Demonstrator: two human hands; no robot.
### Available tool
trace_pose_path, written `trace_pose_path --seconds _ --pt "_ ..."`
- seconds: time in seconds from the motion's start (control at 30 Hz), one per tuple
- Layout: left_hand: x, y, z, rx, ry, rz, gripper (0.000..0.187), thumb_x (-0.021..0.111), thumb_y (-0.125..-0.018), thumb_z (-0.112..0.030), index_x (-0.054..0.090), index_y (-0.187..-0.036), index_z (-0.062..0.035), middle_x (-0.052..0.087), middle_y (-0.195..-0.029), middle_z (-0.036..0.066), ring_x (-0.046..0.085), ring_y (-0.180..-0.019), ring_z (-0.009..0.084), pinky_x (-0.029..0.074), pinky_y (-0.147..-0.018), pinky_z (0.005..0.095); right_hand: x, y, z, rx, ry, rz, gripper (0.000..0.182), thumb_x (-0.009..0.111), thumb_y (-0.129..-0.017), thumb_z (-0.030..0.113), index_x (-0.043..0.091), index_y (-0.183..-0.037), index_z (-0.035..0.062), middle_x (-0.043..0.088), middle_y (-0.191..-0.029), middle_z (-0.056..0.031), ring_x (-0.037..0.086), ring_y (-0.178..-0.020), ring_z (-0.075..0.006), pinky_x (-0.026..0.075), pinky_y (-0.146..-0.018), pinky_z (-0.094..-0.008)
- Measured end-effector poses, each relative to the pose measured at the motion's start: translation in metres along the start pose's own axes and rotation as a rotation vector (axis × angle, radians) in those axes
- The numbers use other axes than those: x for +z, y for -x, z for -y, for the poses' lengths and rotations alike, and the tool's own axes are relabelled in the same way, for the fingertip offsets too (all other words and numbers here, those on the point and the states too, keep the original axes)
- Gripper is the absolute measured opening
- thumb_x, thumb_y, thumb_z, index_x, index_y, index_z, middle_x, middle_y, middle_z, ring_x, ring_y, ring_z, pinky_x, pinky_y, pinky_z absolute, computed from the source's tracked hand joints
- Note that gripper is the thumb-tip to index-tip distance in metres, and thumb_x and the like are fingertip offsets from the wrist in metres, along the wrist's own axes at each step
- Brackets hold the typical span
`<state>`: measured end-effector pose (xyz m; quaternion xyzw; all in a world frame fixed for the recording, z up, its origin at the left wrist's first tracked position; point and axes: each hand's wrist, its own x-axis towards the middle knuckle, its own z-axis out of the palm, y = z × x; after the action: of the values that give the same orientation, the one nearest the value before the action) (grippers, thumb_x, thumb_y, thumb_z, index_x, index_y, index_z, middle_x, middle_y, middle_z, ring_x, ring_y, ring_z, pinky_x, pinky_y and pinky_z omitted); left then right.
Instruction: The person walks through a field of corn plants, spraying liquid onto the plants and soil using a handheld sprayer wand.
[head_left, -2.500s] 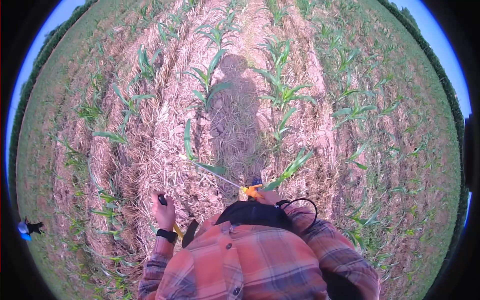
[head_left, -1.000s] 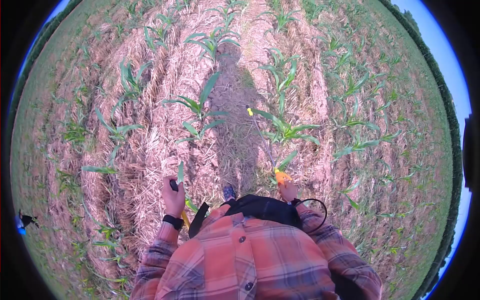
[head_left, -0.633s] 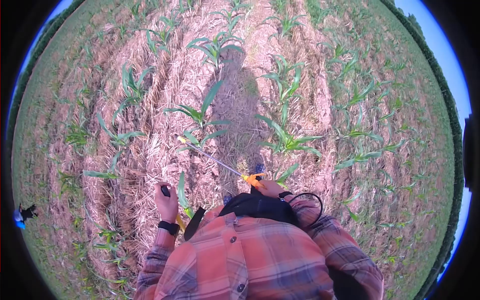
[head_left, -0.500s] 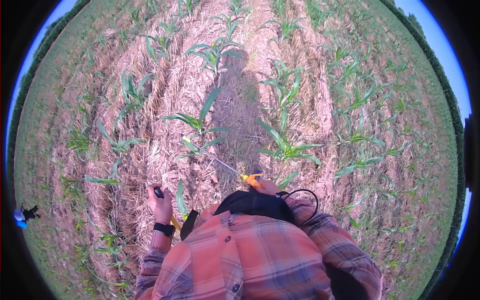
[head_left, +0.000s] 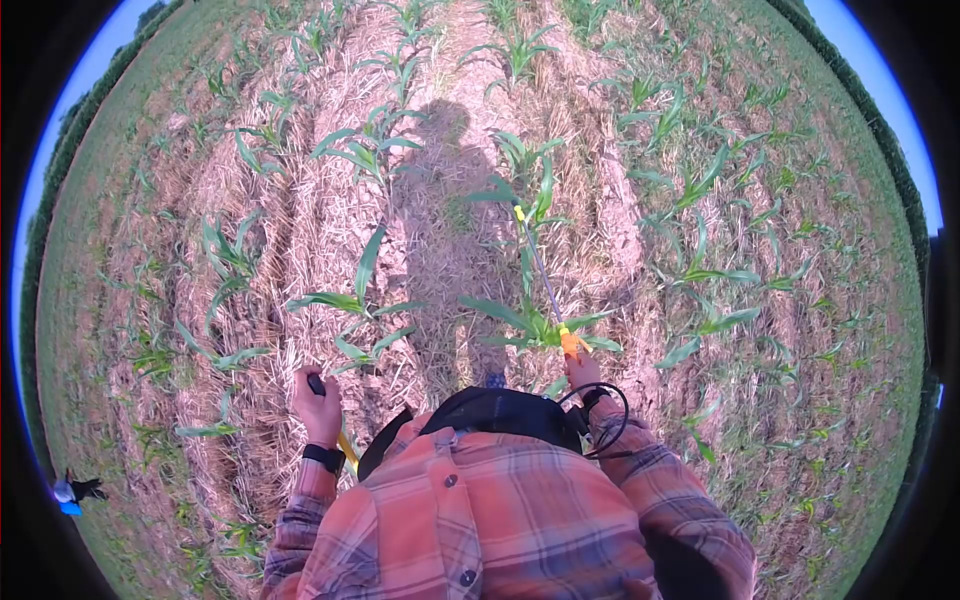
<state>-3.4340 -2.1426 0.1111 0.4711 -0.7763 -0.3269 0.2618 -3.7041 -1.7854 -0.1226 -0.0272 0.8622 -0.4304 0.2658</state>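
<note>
My left hand [head_left: 318, 408] is closed around a black handle [head_left: 316, 384] at the lower left, with a yellow lever [head_left: 348, 449] below it by the wrist. My right hand [head_left: 580, 370] grips the orange handle [head_left: 572, 343] of a sprayer wand. From there the thin wand [head_left: 541, 268] runs up and slightly left to a yellow nozzle [head_left: 519, 213], among the leaves of a young plant [head_left: 545, 190]. A black hose [head_left: 622, 420] loops beside my right wrist.
Rows of young green plants [head_left: 362, 280] stand in soil covered with dry straw. My shadow [head_left: 440, 200] falls between two rows. Another person [head_left: 66, 491] is at the far left edge. A tree line [head_left: 880, 130] borders the field.
My right hand has moved right and forward, and the wand has swung from the left plant row to the right one. Plants ahead appear lower and further left. My left hand keeps its grip.
</note>
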Motion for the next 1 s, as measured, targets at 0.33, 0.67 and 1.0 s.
trace_pose_path --seconds 0.33,0.67,1.0 --pt "0.04 -0.047 -0.022 -0.049 0.01 0.091 0.019 0.055 -0.073 -0.003 0.046 -0.09 -0.0051 0.049 -0.068 0.009 0.048 -0.057 0.0174 0.039 -0.054 0.0303 -0.074 -0.039 0.004 0.33 -0.514 -0.37 0.026 0.051 -0.083 0.03 0.045 -0.072 0.0066 0.044 -0.048 -0.0015 0.039 -0.033 -0.01 0.029 -0.029 -0.0249" --pt "0.102 -0.164 -0.013 0.016 0.102 0.111 0.019 0.056 -0.073 -0.005 0.046 -0.09 -0.0055 0.047 -0.059 0.008 0.046 -0.05 0.0183 0.038 -0.049 0.0307 -0.027 -0.109 0.062 0.368 -0.341 -0.424 0.028 0.052 -0.08 0.032 0.054 -0.071 0.0049 0.048 -0.047 -0.0051 0.044 -0.033 -0.0151 0.034 -0.03 -0.0291" --pt "0.099 -0.254 -0.005 -0.11 0.171 0.07 0.018 0.054 -0.073 -0.002 0.045 -0.088 -0.0058 0.045 -0.059 0.007 0.045 -0.05 0.0152 0.037 -0.048 0.029 0.075 -0.179 0.222 -0.012 0.132 0.022 0.029 0.051 -0.081 0.029 0.053 -0.069 0.0026 0.052 -0.052 -0.0041 0.047 -0.039 -0.0134 0.038 -0.039 -0.0293"
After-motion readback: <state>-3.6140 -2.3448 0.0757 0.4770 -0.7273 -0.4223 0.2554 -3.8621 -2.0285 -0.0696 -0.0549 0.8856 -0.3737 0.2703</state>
